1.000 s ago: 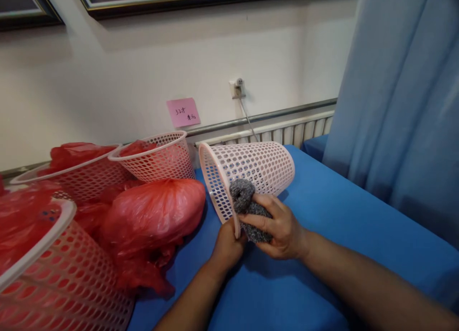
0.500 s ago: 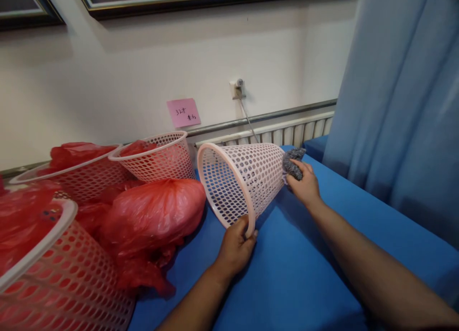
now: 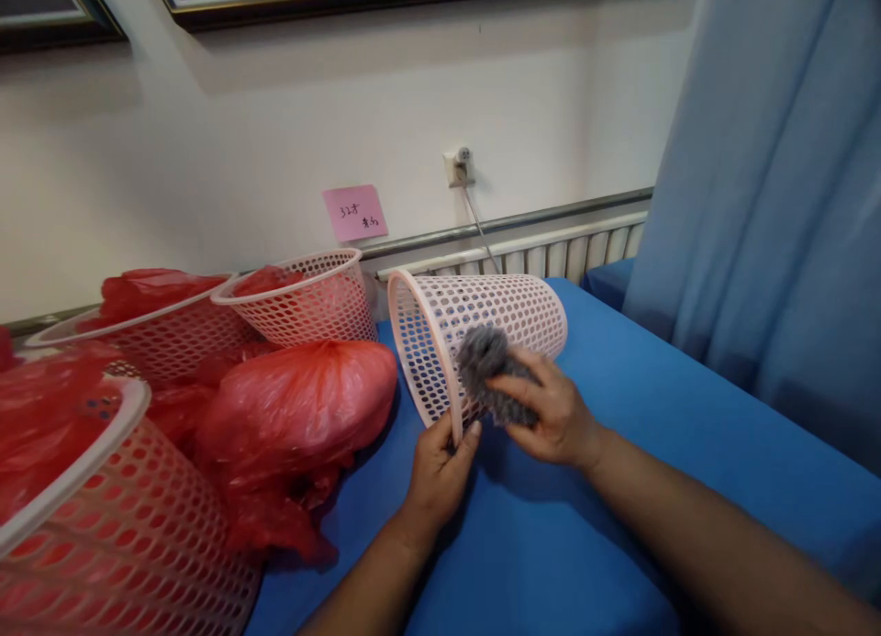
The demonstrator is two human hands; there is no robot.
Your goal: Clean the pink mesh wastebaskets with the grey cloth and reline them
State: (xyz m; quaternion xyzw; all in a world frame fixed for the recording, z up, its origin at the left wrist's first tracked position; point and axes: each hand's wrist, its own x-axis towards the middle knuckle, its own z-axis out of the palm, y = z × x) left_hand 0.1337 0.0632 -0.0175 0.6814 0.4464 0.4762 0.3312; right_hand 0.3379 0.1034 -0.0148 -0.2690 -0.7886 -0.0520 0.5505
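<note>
A pale pink plastic basket (image 3: 509, 310) full of holes lies on its side on the blue tabletop (image 3: 551, 553), its mouth facing left. My left hand (image 3: 440, 471) is closed on the near part of its rim, thumb outside. In my right hand (image 3: 551, 407) is a bunched grey cloth (image 3: 492, 370), pressed against the basket's side close to the rim. The fingers wrap over the cloth, and motion blurs it slightly.
Left of the basket lies a filled red plastic bag (image 3: 303, 407). Around it stand a large near basket (image 3: 138, 517) and two more at the wall, all with red bags. A radiator (image 3: 551, 251) runs behind; a blue curtain (image 3: 771, 205) hangs at right.
My right hand has brought the cloth leftward along the basket, from its base end to near the rim. The left hand keeps its hold and has shifted slightly left and down.
</note>
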